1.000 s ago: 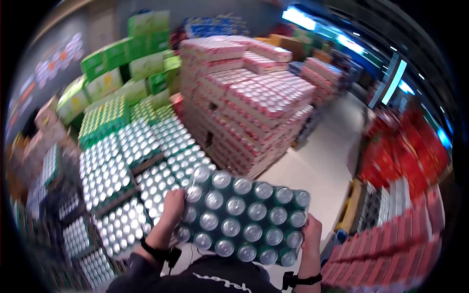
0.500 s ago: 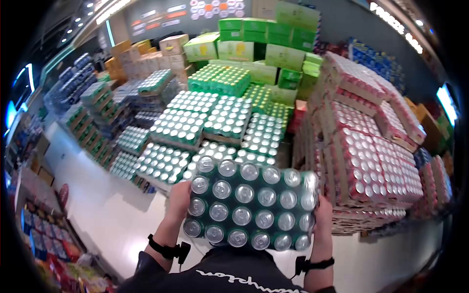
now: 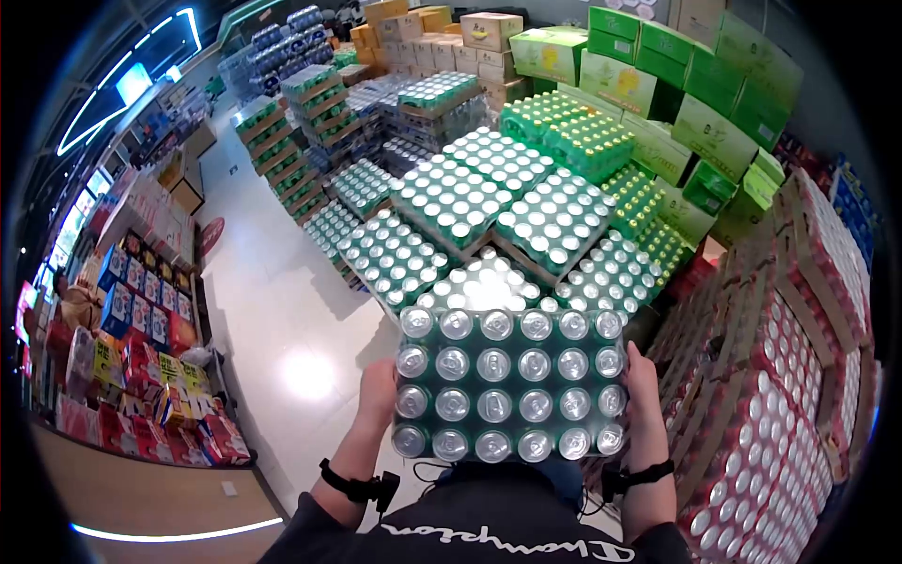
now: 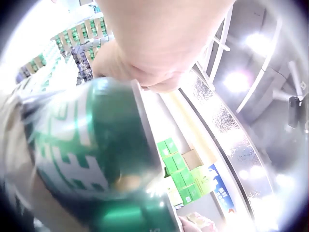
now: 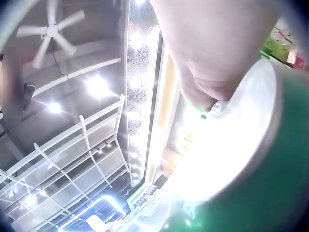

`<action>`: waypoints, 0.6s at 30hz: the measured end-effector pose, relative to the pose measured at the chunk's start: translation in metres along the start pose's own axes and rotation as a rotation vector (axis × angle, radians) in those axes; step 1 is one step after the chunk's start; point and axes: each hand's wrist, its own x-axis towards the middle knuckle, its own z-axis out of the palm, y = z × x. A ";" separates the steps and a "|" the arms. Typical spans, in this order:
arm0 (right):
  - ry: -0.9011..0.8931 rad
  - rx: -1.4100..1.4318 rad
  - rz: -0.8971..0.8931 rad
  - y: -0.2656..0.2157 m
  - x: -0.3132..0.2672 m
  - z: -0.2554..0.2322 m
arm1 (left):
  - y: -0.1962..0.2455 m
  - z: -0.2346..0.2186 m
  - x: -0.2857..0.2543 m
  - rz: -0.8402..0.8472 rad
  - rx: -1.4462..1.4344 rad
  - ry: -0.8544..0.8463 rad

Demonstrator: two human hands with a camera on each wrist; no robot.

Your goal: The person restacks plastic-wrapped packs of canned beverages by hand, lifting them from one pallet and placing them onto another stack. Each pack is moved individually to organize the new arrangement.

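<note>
A wrapped pack of green cans with silver tops (image 3: 515,383) is held level in front of the person's body in the head view. The left hand (image 3: 379,387) grips its left end and the right hand (image 3: 643,376) its right end; the fingers are mostly hidden by the pack. In the left wrist view the left hand (image 4: 145,63) is against the pack's green cans (image 4: 96,140). The right wrist view shows the right hand (image 5: 212,72) at the pack's end, with a green can side (image 5: 260,183) close to the camera.
Stacked packs of green cans (image 3: 451,197) stand just beyond the held pack. Pink-red can packs (image 3: 761,451) rise close on the right. Green boxes (image 3: 695,122) are piled behind. Pale floor (image 3: 282,310) runs along the left, past a shelf of boxed goods (image 3: 150,367).
The head view has swung left, from the pink-red stacks to the green can stacks and left aisle. Both hands still hold the pack, which now appears level rather than tilted.
</note>
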 end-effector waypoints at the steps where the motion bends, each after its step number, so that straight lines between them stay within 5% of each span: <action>1: -0.013 -0.099 -0.003 -0.009 0.019 0.000 | 0.011 0.008 0.004 0.025 0.083 -0.010; 5: -0.031 -0.282 -0.128 -0.019 0.121 -0.031 | 0.046 0.060 0.016 -0.313 -0.416 -0.112; 9: -0.034 -0.328 -0.071 -0.041 0.224 -0.045 | 0.039 0.140 0.041 -0.377 -0.384 -0.196; 12: 0.055 -0.639 -0.213 -0.055 0.310 -0.063 | 0.049 0.212 0.062 -0.544 -0.406 -0.227; 16: -0.013 -0.576 -0.149 -0.070 0.402 -0.090 | 0.073 0.291 0.084 -0.446 -0.294 -0.335; 18: 0.023 -0.625 -0.173 -0.076 0.440 -0.104 | 0.090 0.322 0.095 -0.633 -0.435 -0.332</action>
